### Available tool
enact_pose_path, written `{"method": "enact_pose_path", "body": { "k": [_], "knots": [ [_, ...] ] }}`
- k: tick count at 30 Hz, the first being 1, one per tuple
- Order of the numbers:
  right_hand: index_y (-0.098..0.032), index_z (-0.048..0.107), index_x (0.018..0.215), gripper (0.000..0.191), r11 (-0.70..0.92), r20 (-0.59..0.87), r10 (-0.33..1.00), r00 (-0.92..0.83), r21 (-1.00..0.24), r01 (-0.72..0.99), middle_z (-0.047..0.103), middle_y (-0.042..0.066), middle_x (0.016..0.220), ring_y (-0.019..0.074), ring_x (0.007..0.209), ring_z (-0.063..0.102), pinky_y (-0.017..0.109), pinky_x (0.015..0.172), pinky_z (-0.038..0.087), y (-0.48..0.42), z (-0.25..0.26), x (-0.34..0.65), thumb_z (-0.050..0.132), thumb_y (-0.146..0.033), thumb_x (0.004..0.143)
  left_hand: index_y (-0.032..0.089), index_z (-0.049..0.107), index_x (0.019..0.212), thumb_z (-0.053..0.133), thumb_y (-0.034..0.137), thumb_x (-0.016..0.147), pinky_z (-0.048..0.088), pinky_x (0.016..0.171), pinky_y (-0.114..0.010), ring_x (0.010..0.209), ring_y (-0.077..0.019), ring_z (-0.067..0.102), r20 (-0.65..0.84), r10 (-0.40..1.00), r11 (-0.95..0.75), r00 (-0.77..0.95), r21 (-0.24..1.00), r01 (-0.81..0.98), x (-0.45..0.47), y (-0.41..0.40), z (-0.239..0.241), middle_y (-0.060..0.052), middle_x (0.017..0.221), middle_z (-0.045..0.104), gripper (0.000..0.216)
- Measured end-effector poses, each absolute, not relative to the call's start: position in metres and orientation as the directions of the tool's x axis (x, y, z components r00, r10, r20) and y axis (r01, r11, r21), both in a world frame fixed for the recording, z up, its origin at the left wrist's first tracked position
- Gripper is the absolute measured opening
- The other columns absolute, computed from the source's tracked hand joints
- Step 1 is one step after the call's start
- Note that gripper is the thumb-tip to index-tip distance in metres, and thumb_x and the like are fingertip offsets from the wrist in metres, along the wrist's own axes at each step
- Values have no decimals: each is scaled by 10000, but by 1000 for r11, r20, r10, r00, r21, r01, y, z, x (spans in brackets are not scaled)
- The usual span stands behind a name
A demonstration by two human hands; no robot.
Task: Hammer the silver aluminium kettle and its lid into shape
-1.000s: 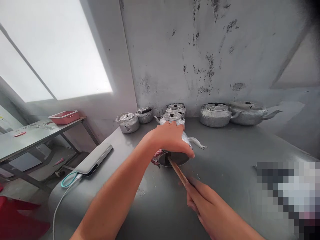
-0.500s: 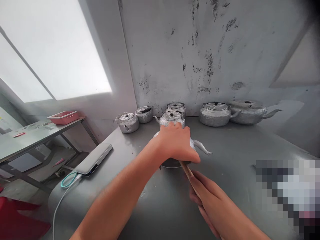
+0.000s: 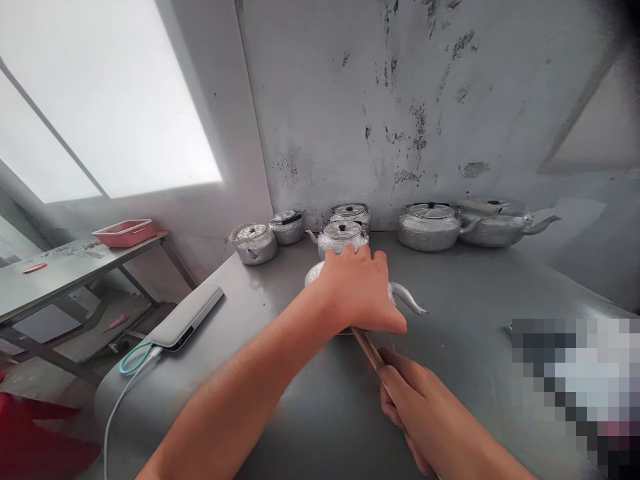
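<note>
My left hand (image 3: 357, 287) spreads over the top of a silver metal kettle (image 3: 314, 272) on the grey table, gripping it. Most of this kettle lies hidden beneath my palm and wrist; its curved spout (image 3: 409, 299) sticks out to the right. In my closed right hand (image 3: 407, 393) is a wooden stick or tool handle (image 3: 367, 348), slanting up to the kettle's near side. The stick's far end disappears under my left hand, so its tip cannot be made out. Just behind stands another lidded kettle (image 3: 343, 239), close to my left fingertips.
Several more metal kettles line the wall side of the grey table (image 3: 320, 413), such as a small one (image 3: 254, 245) left and a large one (image 3: 429, 228) right. A power bank (image 3: 187, 319) with a cable lies left. A pink basin (image 3: 124, 233) sits on a side table.
My left hand and the kettle have shifted slightly right, with the spout pointing a little lower. The upper part of the wooden stick has moved a little left.
</note>
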State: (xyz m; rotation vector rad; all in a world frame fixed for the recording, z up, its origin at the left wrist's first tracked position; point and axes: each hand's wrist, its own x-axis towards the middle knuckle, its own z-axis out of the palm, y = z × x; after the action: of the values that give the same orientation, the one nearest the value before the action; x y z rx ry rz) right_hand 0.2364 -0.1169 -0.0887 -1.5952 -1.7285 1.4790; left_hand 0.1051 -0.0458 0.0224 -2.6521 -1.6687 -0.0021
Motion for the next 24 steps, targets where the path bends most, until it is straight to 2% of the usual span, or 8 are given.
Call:
{"method": "enact_pose_path", "body": {
  "k": [4,13,16,19,20,24],
  "knots": [
    [-239,498,812,400,-164,-344,886,-312,-860,483,375,-75,627,80,372,334,218,370,307,-117,-94,237,199,-377,1040,184,548,1164,618,588,657,441,921,-468,1199,-385,484,-18,905,-424,424,8,905,104,-45,24,-158,1261,588,653],
    [-246,462,794,456,-157,-327,885,-331,-880,449,339,-78,665,79,432,287,220,398,301,-119,-91,238,217,-542,1041,190,571,1150,610,617,666,443,930,-460,1207,-386,495,-31,909,-415,416,39,909,99,-41,26,-148,1240,590,646],
    [-245,430,774,444,-139,-313,890,-331,-878,458,327,-74,679,87,464,306,225,427,319,-119,-88,240,213,-518,1049,215,543,1258,629,668,640,463,936,-442,1237,-381,497,-49,916,-390,397,109,914,89,-35,29,-138,1359,534,771],
    [-247,429,788,415,-139,-317,892,-321,-869,474,350,-63,706,101,510,348,232,452,327,-115,-83,241,233,-501,1050,293,393,1454,682,692,595,485,946,-402,1280,-360,503,-39,913,-390,406,208,897,75,-27,32,-90,1483,469,991],
    [-248,422,786,410,-139,-317,896,-312,-866,481,357,-61,710,105,520,353,234,455,324,-114,-82,242,238,-503,1049,305,376,1477,685,697,600,478,972,-392,1296,-352,500,-39,906,-404,421,219,888,71,-24,34,-71,1489,480,1008],
    [-250,377,760,409,-118,-305,907,-289,-845,521,361,-57,702,115,539,340,243,457,291,-108,-78,243,233,-504,1046,308,480,1447,605,741,706,433,1057,-367,1372,-343,456,-66,896,-419,440,208,884,55,-13,41,-17,1536,479,867]
  ]
}}
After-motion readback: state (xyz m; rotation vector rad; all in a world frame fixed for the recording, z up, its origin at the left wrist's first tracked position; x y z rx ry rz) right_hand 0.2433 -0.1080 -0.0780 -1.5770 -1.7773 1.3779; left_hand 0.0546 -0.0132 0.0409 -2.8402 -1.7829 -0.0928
